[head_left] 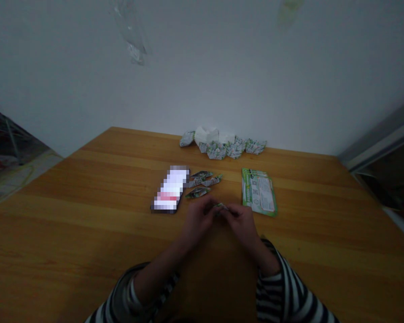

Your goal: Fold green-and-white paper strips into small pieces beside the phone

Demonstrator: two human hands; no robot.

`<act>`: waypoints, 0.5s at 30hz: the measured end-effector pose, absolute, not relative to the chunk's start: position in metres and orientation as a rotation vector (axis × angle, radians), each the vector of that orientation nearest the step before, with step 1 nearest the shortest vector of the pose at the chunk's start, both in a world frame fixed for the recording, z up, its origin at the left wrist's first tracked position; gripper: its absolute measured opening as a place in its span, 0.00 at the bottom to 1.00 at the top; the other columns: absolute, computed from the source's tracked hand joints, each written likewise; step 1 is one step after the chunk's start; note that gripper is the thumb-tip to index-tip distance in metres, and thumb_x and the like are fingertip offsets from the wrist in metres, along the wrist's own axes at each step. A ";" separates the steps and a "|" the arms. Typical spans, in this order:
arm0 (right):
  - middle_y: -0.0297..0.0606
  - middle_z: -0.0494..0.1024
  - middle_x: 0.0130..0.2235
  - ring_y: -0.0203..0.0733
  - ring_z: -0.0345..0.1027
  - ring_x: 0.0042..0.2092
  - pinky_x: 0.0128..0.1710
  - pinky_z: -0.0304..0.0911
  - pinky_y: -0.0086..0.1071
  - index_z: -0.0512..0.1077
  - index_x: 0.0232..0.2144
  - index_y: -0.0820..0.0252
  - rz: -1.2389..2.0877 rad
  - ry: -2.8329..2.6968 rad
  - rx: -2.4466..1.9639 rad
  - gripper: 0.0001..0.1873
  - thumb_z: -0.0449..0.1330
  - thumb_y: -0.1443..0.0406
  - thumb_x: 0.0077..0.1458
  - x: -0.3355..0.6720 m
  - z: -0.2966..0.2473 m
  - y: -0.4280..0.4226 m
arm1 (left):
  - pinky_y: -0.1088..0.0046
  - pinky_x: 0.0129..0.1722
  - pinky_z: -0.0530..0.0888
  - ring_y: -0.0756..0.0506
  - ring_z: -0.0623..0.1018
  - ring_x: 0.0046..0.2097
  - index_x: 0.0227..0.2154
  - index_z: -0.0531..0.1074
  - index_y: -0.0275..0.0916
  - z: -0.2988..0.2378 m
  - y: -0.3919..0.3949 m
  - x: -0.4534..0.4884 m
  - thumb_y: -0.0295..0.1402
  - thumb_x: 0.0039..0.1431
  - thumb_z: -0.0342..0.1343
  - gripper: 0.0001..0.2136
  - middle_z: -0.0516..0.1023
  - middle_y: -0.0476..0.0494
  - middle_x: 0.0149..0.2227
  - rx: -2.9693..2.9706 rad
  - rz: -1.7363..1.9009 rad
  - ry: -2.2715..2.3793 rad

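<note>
The left hand and right hand meet near the middle of the honey-brown wooden worktop, toward its near edge, their grips together and clamped from both sides on a small folded piece of green-and-white printed paper. Just beyond the left hand lie four narrow folded paper strips in green, white and dark print, beside a black smartphone with a pixelated bright screen. Right of the hands, a flat green-and-white printed paper sheet lies at a slant. Along the far edge, against a pale grey wall, sits a row of chunkier folded green-and-white paper pieces, with crumpled white paper among them. Black-and-white striped sleeves cover both forearms.
</note>
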State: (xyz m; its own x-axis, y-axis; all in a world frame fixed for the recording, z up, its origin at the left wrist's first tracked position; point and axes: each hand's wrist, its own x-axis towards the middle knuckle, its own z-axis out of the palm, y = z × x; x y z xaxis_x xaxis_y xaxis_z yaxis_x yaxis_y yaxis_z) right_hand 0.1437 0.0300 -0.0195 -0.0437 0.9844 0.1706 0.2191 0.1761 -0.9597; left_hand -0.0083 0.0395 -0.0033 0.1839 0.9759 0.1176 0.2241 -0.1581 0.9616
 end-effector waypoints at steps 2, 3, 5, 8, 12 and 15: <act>0.32 0.75 0.21 0.38 0.65 0.25 0.25 0.57 0.29 0.77 0.21 0.59 0.908 -1.501 -1.257 0.10 0.62 0.65 0.53 0.143 -0.019 0.029 | 0.74 0.32 0.70 0.47 0.76 0.31 0.27 0.73 0.37 -0.005 0.038 -0.008 0.30 0.57 0.56 0.05 0.77 0.47 0.27 1.608 1.050 1.237; 0.33 0.76 0.22 0.38 0.65 0.25 0.26 0.57 0.29 0.78 0.22 0.59 0.879 -1.510 -1.274 0.09 0.62 0.65 0.53 0.142 -0.019 0.028 | 0.74 0.32 0.70 0.47 0.76 0.31 0.27 0.72 0.37 -0.005 0.038 -0.008 0.30 0.57 0.55 0.05 0.77 0.47 0.27 1.621 1.052 1.257; 0.34 0.77 0.24 0.39 0.67 0.26 0.27 0.58 0.29 0.78 0.24 0.60 0.859 -1.519 -1.299 0.09 0.61 0.65 0.54 0.142 -0.019 0.029 | 0.74 0.33 0.70 0.47 0.76 0.32 0.29 0.72 0.37 -0.005 0.039 -0.008 0.30 0.59 0.54 0.05 0.78 0.47 0.29 1.666 1.043 1.266; 0.34 0.79 0.26 0.39 0.69 0.29 0.29 0.60 0.29 0.78 0.28 0.60 0.905 -1.561 -1.273 0.10 0.59 0.63 0.57 0.142 -0.018 0.029 | 0.74 0.33 0.69 0.47 0.77 0.33 0.34 0.73 0.38 -0.002 0.042 -0.013 0.33 0.62 0.51 0.07 0.78 0.47 0.31 1.845 0.965 1.274; 0.36 0.79 0.29 0.40 0.71 0.31 0.32 0.62 0.30 0.78 0.32 0.60 0.910 -1.610 -1.220 0.14 0.56 0.59 0.61 0.142 -0.016 0.029 | 0.73 0.33 0.68 0.46 0.77 0.33 0.38 0.72 0.40 0.002 0.044 -0.020 0.36 0.65 0.48 0.10 0.78 0.46 0.32 2.067 0.846 1.325; 0.37 0.80 0.32 0.41 0.72 0.33 0.33 0.65 0.31 0.77 0.34 0.59 0.942 -1.489 -1.227 0.13 0.57 0.57 0.60 0.141 -0.017 0.029 | 0.72 0.36 0.70 0.46 0.77 0.36 0.40 0.72 0.40 0.001 0.044 -0.019 0.35 0.67 0.46 0.10 0.79 0.44 0.36 2.099 0.851 1.272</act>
State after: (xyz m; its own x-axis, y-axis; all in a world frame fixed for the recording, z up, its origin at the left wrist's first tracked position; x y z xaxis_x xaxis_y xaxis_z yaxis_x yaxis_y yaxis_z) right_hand 0.1413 0.0287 -0.0175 -0.0406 0.9802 0.1938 0.2444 0.1978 -0.9493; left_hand -0.0186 0.0437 0.0006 0.3555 0.9039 0.2379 0.5648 -0.4105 0.7159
